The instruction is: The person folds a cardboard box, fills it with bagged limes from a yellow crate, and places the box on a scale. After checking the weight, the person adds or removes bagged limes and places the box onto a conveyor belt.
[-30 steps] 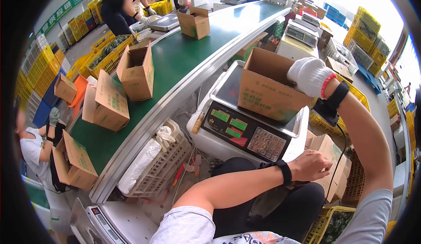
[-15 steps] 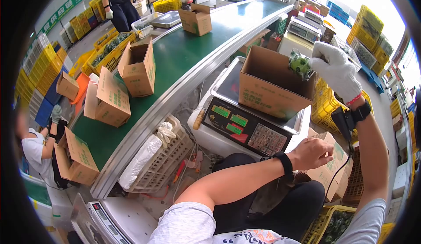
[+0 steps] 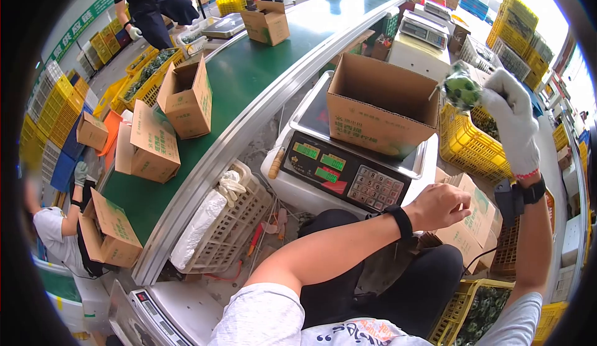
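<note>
My right hand (image 3: pixel 513 119), in a white glove, is closed on a clear bag of green fruit (image 3: pixel 461 90), just right of the open cardboard box (image 3: pixel 379 119). That box stands on the metal pan of a weighing scale (image 3: pixel 345 170) with lit green displays; little of its inside shows. My bare left hand (image 3: pixel 440 207) is loosely closed, with nothing visible in it, near the scale's keypad and beside a folded carton (image 3: pixel 472 212).
A green conveyor belt (image 3: pixel 239 75) carries several open boxes. Yellow crates (image 3: pixel 472 144) stand at the right. A white basket (image 3: pixel 221 234) with a glove on it sits left of the scale. A co-worker (image 3: pixel 59 228) is at the far left, another person (image 3: pixel 146 4) behind the belt.
My right hand has moved right with the bag, from over the box's edge to outside it. My left hand has barely moved. The view has shifted slightly, and the person behind the belt has changed pose.
</note>
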A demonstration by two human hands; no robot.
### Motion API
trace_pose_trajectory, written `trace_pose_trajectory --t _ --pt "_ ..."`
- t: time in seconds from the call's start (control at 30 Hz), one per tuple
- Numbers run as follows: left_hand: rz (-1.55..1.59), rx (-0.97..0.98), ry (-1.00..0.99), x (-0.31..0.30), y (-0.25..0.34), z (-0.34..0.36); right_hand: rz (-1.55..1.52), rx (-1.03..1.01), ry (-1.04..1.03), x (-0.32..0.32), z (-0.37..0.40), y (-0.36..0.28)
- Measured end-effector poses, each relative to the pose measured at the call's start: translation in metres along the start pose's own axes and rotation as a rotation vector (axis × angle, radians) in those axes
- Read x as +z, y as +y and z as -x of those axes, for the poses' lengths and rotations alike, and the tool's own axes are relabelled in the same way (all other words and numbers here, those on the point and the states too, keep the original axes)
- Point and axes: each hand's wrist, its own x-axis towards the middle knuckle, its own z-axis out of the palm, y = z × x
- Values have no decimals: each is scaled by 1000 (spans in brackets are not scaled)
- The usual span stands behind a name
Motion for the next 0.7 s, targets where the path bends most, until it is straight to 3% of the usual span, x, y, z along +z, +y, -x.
trace_pose_trajectory --t 0.2,0.3,0.33,0.4,0.47,0.53,0.6,0.67,0.7 --pt "5 -13 -15 0 -1 2 142 310 73 -62 95 15" --pt "17 -19 -31 2 0 4 286 541 198 -97 173 -6" --pt "18 -19 -50 3 1 4 266 529 197 -115 205 -1" --pt "22 -33 -59 4 4 6 292 727 192 -153 271 -12" --pt "37 -12 -107 4 11 7 448 977 14 -195 341 -14" --pt "28 -3 -103 7 12 8 935 1236 -335 -203 372 -27" --pt "30 16 -114 9 14 7 847 1265 -359 -191 381 -34" --pt "10 40 -101 12 13 6 733 1018 -265 -156 340 -38" --pt "-8 56 -92 14 12 8 543 1022 -245 -144 320 -28"
